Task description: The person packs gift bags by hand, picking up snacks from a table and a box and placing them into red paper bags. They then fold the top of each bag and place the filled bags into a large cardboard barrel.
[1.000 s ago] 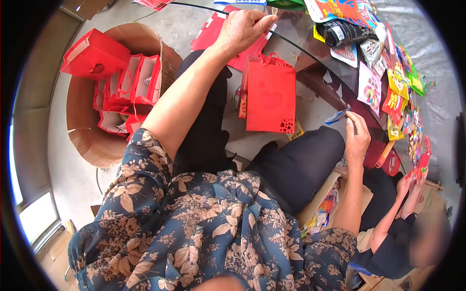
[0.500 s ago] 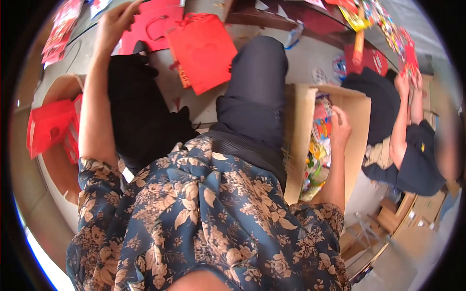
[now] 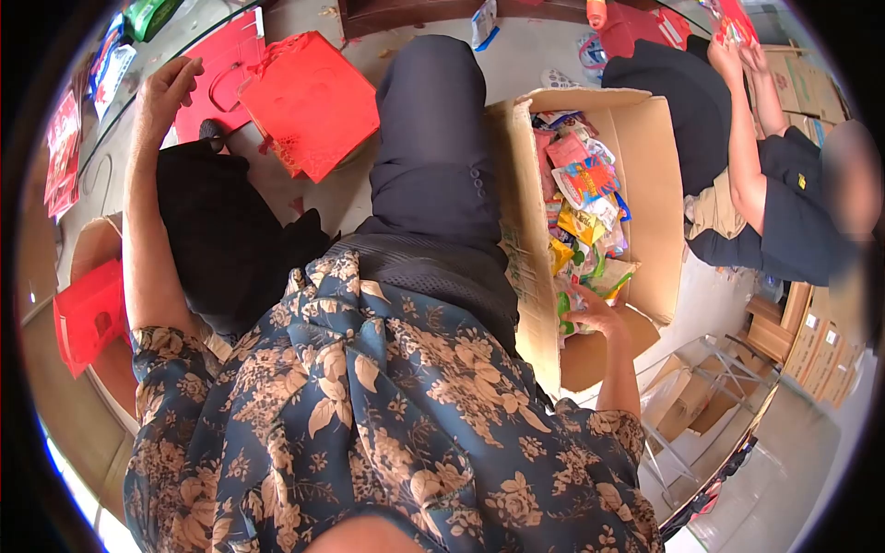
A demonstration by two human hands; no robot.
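My right hand (image 3: 597, 311) is inside a cardboard box (image 3: 652, 221) at my side, at its near end. Its fingers are apart and rest by a green snack packet (image 3: 564, 309). Several small colourful snack packets (image 3: 585, 182) lie heaped in the box. Out to the left, my left hand (image 3: 172, 88) is raised with its fingers curled in, and nothing shows in it. Nearest to it is a flat red bag (image 3: 221, 60) on the floor. Another red gift bag (image 3: 318, 106) with a cut pattern lies between my legs.
At far left, a second cardboard box (image 3: 109, 346) holds red bags (image 3: 89, 313). A co-worker (image 3: 797, 198) at the right handles a red packet (image 3: 737, 23). Behind them are stacked cartons (image 3: 820, 355) and a metal-legged stand (image 3: 705, 387).
My right hand has moved down toward the near end of the box, uncovering the packets. My view has shifted right, and my left hand's fingers have curled in.
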